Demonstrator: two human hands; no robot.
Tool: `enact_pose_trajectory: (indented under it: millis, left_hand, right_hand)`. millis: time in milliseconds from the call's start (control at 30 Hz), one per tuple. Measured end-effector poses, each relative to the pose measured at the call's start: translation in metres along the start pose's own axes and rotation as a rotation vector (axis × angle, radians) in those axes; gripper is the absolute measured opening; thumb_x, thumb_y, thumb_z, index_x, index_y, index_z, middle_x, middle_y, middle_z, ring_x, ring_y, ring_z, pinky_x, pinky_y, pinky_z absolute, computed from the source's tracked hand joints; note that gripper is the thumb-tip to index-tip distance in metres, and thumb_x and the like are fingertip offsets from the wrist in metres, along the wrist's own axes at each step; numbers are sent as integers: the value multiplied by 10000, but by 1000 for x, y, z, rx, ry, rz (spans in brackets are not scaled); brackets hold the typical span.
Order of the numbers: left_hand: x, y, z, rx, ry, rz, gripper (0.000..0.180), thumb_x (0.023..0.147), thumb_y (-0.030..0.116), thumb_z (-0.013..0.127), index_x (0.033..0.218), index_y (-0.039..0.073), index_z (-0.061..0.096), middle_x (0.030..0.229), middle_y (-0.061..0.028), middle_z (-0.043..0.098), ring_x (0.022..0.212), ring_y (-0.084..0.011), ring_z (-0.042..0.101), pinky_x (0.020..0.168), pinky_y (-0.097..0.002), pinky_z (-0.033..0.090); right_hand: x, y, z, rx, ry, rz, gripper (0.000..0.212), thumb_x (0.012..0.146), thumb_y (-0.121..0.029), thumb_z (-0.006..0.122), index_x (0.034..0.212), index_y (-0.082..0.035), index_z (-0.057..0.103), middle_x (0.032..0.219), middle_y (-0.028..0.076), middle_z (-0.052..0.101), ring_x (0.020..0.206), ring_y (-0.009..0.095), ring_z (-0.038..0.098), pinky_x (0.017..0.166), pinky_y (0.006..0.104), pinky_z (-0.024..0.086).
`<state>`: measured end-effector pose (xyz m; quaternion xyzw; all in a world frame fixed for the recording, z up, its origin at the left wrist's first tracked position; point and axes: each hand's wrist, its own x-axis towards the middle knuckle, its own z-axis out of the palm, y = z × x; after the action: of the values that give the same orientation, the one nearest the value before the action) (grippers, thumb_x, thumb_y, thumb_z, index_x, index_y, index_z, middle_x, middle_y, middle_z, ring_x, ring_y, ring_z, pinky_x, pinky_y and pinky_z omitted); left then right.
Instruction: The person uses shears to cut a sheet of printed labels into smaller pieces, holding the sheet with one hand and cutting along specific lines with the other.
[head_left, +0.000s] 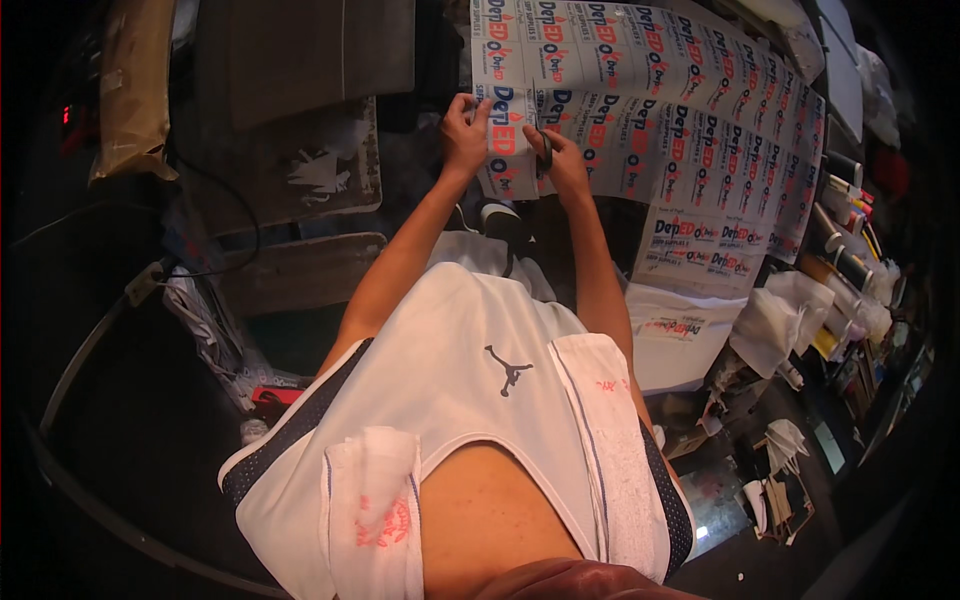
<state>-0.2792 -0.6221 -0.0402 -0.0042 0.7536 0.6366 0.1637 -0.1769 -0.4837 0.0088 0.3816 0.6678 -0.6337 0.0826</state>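
A large white sheet [600, 75], printed with repeating rows of red and blue lettering, spreads across the far middle and right. My left hand [464, 138] pinches its left edge between thumb and fingers. My right hand [563, 168] is closed around the dark handles of scissors [544, 150], which lie at a cut line in the sheet. Between my hands is a narrow printed strip [512, 150], on the left side of that line. The scissors' blades are mostly hidden against the print.
Smaller printed pieces [700, 240] and a white sheet [680, 345] lie below the large sheet. Rolls, tubes and crumpled plastic [785, 315] crowd the right side. To the left are dark boards [310, 170], a brown cardboard piece [135, 90] and a bundle of paper strips [205, 330].
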Motion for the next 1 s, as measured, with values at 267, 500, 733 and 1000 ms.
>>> enact_pose_trajectory:
  millis: [267, 500, 733, 1000]
  left_hand:
    - [2, -9, -3, 28, -19, 16, 228, 974, 221, 684, 932, 17, 591, 694, -45, 685, 634, -48, 608, 553, -255, 460]
    - [0, -11, -3, 16, -19, 13, 219, 978, 210, 679, 938, 13, 593, 728, -61, 708, 646, -54, 627, 565, -247, 478]
    - [0, -16, -4, 16, -7, 25, 222, 979, 212, 678, 939, 11, 594, 729, -62, 711, 649, -56, 632, 569, -246, 482]
    - [0, -7, -7, 51, -6, 0, 252, 955, 241, 686, 933, 8, 593, 685, -93, 669, 616, -129, 644, 570, -313, 471]
  right_hand:
    - [-8, -4, 6, 45, 26, -8, 564, 876, -541, 737, 951, 18, 733, 769, -12, 632, 740, 79, 554, 673, 246, 431]
    - [-11, -4, 6, 111, 23, -11, 487, 877, -494, 761, 870, -9, 716, 695, -20, 603, 625, 67, 544, 579, 240, 405]
    - [-12, -2, 9, 75, 49, -19, 464, 880, -483, 764, 838, -24, 703, 648, -19, 584, 576, 63, 533, 539, 240, 383]
    - [-5, -8, 10, 88, 50, -36, 494, 859, -506, 775, 892, -16, 726, 680, -11, 599, 590, 65, 537, 540, 239, 391]
